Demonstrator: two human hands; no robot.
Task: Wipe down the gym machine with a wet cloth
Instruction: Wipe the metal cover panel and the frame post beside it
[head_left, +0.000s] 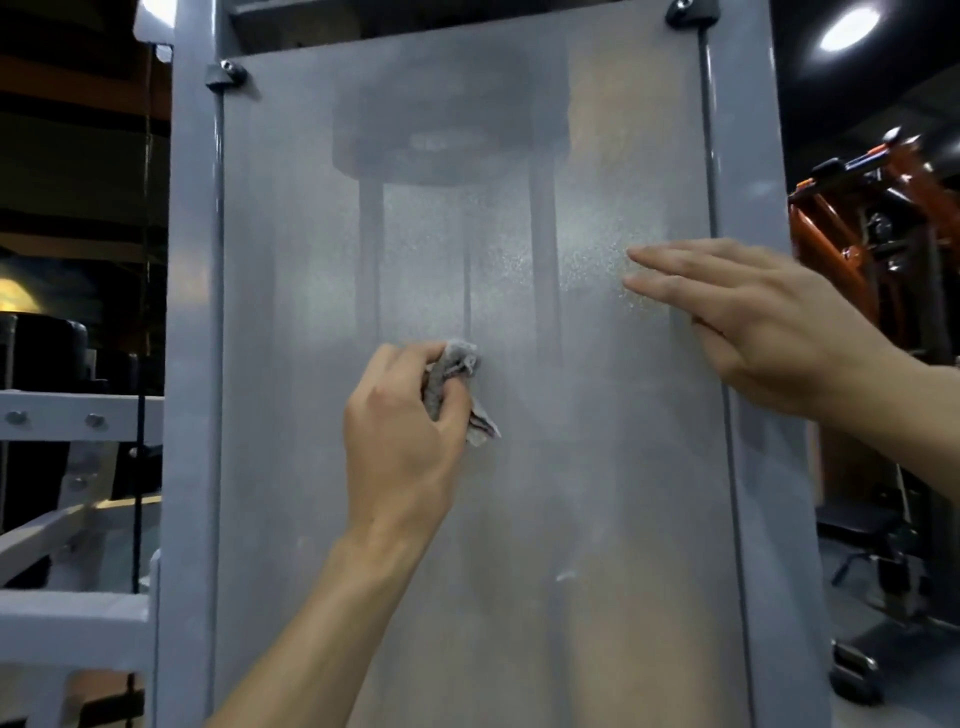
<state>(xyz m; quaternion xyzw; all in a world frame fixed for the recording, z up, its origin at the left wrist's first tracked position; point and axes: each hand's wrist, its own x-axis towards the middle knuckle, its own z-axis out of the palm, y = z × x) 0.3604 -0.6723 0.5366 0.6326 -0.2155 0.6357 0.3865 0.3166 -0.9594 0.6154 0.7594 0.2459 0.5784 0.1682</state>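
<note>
**Wiping under way on the shield panel, most of the machine left**

The left hand (400, 431) has its grip clenched round a bunched grey cloth (457, 384), fingers and thumb curled about it so that only a crumpled top and a loose corner show. The cloth is pressed against the frosted panel (519, 519) of the gym machine, about mid-height and a little left of centre.

The right hand (758, 322) grasps nothing: its fingers lie straight and flat toward the panel near the right edge, apparently steadying it, though contact cannot be confirmed.

Around the cloth the panel shows no clear wet streak or boundary between wiped and unwiped surface, so how much is done cannot be read with confidence. A speckled, dusty-looking patch sits just left of the right fingertips, which suggests that zone is not yet wiped. The grey upright frame (192, 312) on the left, the right-hand post (748, 156) and the lower panel show no sign of wiping either. I judge the task early to midway.
</note>
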